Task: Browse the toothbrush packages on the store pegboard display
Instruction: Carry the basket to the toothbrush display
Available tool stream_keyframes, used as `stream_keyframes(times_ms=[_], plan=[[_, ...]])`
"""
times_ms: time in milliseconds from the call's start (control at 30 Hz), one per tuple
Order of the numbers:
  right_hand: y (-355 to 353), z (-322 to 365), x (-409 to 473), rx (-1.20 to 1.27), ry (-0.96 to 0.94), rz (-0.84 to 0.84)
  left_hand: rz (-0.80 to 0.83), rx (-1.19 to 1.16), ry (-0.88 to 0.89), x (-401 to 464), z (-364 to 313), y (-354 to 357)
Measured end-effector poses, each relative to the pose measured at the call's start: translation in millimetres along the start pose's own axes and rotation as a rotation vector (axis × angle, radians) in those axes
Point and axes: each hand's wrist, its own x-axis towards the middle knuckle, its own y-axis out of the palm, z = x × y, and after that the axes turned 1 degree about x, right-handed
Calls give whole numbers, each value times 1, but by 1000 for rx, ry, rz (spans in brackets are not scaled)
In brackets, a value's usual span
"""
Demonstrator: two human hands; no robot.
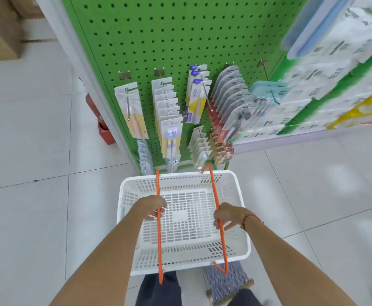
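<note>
Standing on pale floor tiles (37, 151) — green pegboard (158, 36) ahead.

No print can be read anywhere. The toothbrush packages (195, 100) on the green pegboard (158, 40) carry small marks on their blue and yellow cards, too blurred to make out. The white packs on the shelf (313, 85) to the right show dark label patches, smeared beyond reading.
</note>
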Motion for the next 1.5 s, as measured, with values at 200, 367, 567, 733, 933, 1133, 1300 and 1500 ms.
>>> stream_keyframes(times_ms=[200,367,567,733,933,1133,1300,1500], plan=[[-50,-28,14,-106,-23,240,-26,59,-69,2,-17,22],[-85,-48,36,-258,-67,362,-221,75,-64,17,-16,67],[-98,-75,76,-353,-192,248,-467,-28,-36,47,1,113],[-87,-99,131,-345,-248,64,-593,-34,-43,84,23,139],[-58,-121,209,-368,-215,-18,-658,-61,20,159,56,165],[-24,-129,309,-297,-243,-298,-744,-48,18,252,80,156],[-7,-130,387,-168,-374,-725,-1084,-25,9,328,83,148],[-24,-148,460,-123,-452,-896,-1357,-77,92,395,111,147]])
